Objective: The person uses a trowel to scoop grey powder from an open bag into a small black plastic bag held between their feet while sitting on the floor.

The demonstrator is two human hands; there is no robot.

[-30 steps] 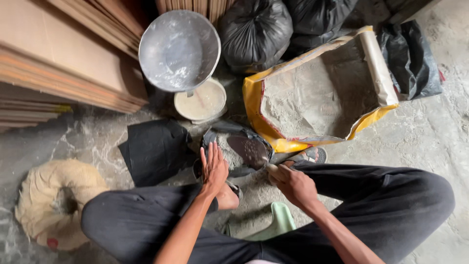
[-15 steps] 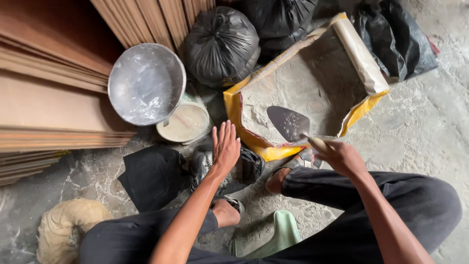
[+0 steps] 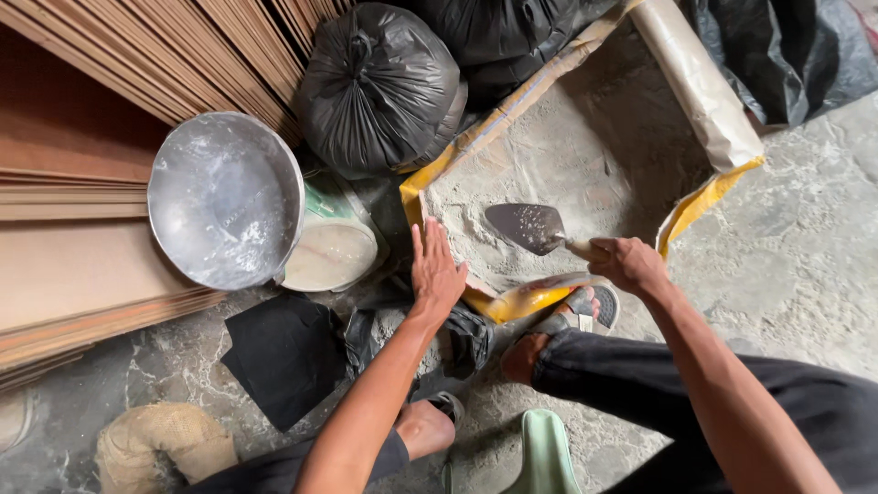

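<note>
1. Right hand (image 3: 625,263) clenched round the trowel (image 3: 528,226) handle, blade over the grey powder in the open sack (image 3: 695,87).
2. Left hand (image 3: 433,272) flat, fingers spread, grasping nothing, at the sack's near edge.
3. Metal bowl (image 3: 225,198) and small bucket (image 3: 331,254) left of the sack.

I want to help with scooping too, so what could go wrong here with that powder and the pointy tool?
The trowel in the right hand is already dusted with powder; a tilt could drop some on the sandalled foot below. The left hand reaches over the open sack edge, close to the blade's path. Loose dry powder might puff up as dust.
</note>
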